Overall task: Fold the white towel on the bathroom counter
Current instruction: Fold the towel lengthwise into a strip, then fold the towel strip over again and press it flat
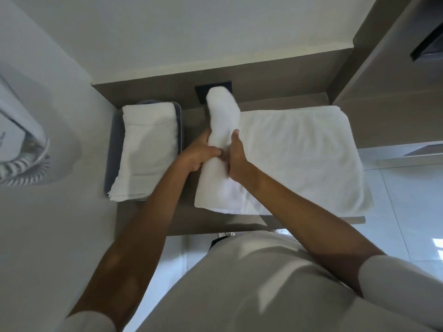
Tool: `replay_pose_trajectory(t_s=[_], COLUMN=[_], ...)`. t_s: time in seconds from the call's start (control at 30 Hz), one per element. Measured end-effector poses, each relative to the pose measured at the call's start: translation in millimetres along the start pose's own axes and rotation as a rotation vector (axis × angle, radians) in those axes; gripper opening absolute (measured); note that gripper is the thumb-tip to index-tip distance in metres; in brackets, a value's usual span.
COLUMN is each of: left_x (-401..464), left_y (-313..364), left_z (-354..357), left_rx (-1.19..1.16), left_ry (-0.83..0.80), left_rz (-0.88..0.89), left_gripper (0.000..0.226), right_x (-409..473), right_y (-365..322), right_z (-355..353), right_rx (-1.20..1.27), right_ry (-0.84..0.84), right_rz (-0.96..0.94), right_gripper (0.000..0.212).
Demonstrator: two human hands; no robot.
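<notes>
A white towel (pixel 299 154) lies spread over the brown bathroom counter (pixel 153 216), reaching its right end. Its left edge is rolled up into a thick roll (pixel 223 109) that runs from the front edge back to the wall. My left hand (pixel 200 153) grips the roll from the left side, fingers curled over it. From the right, my right hand (pixel 237 156) clasps the same roll, thumb up along it. Both hands meet near the roll's middle.
A grey tray (pixel 110 149) at the counter's left holds a folded white towel (pixel 146 149). A black wall plate (pixel 200 92) sits behind the roll. A white wall-mounted hair dryer with coiled cord (pixel 21 149) hangs at far left. White floor tiles lie to the right.
</notes>
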State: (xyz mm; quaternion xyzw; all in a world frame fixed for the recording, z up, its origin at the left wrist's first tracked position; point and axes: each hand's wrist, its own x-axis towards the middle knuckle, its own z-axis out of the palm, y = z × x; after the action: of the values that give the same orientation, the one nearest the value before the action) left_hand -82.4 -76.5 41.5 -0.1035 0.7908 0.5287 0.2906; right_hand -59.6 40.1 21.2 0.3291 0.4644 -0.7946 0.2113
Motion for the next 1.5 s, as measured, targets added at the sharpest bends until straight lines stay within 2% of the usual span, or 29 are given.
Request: replay_pose_trajectory(t_s=[0.07, 0.13, 0.23, 0.33, 0.4, 0.47, 0.57, 0.73, 0.8, 0.87, 1.0, 1.1, 1.2, 1.23, 1.3, 1.37, 1.43, 1.5], left_x=[-2.6, -4.8, -9.0, -16.8, -20.6, -19.9, -16.6, -15.9, -16.5, -17.2, -19.1, -19.3, -18.4, -18.5, -19.3, -17.4, -18.0, -16.3], left_y=[14.6, 22.3, 16.3, -10.4, -30.8, -46.9, -53.4, -46.7, -53.0, -63.1, -82.4, -93.1, -97.2, -98.0, -98.8, -98.9, -97.1, -93.1], left_z=[19.7, 37.2, 58.2, 77.1, 81.4, 81.2, 78.0, 82.6, 94.3, 113.0, 146.2, 151.2, 152.4, 153.0, 154.4, 154.1, 154.2, 150.8], left_rx=[0.103, 0.152, 0.114, 0.056, 0.05, 0.031, -0.01, 0.014, 0.145, 0.409, 0.9, 1.04, 1.13, 1.126, 1.104, 1.1, 1.1, 1.08], left_ry=[-0.034, -0.127, -0.188, 0.002, 0.118, 0.167, 0.176, 0.218, 0.262, 0.248, 0.133, 0.174, 0.156, 0.156, 0.158, 0.15, 0.149, 0.131], left_rz=[0.125, 0.166, 0.107, 0.209, 0.277, 0.291, 0.279, 0.353, 0.482, 0.551, 0.473, 0.485, 0.504, 0.502, 0.501, 0.499, 0.501, 0.489], left_gripper=[0.094, 0.094, 0.063, 0.036, 0.031, 0.028, 0.027, 0.035, 0.04, 0.049, 0.076, 0.089, 0.097, 0.097, 0.097, 0.098, 0.098, 0.096], right_x=[3.5, 5.8, 9.7, 13.0, 8.8, 0.6, -10.3, -5.0, -6.2, -7.0, -13.3, -16.9, -1.0, 8.3, 32.4, 54.9, 71.3, 78.9], right_y=[-3.7, -14.8, -26.2, -30.0, -26.6, -11.4, 16.8, -6.5, -16.7, -13.8, 9.2, 11.6, -9.5, -20.5, -43.1, -61.7, -74.3, -88.0], right_z=[-12.6, -42.5, -98.9, -135.3, -142.4, -145.0, -146.1, -165.0, -177.3, -188.0, -192.9, -186.3, -169.4, -159.0, -139.8, -131.7, -134.7, -127.8], right_rx=[0.184, 0.241, 0.196, 0.026, -0.145, -0.274, -0.287, -0.225, -0.238, -0.284, -0.333, -0.566, -0.951, -1.098, -1.471, -1.787, -1.866, -1.774], right_ry=[-0.075, -0.12, -0.155, -0.18, -0.198, -0.225, -0.197, -0.19, -0.145, -0.045, 0.074, 0.232, 0.514, 0.536, 0.365, 0.153, 0.163, 0.248], right_rz=[-0.069, -0.091, 0.003, 0.056, 0.118, 0.202, 0.307, 0.19, 0.139, 0.097, 0.046, -0.091, -0.422, -0.573, -0.797, -0.765, -0.644, -0.544], right_gripper=[0.06, 0.068, 0.084, 0.076, 0.069, 0.064, 0.053, 0.039, 0.047, 0.056, 0.055, 0.055, 0.072, 0.075, 0.072, 0.071, 0.073, 0.072])
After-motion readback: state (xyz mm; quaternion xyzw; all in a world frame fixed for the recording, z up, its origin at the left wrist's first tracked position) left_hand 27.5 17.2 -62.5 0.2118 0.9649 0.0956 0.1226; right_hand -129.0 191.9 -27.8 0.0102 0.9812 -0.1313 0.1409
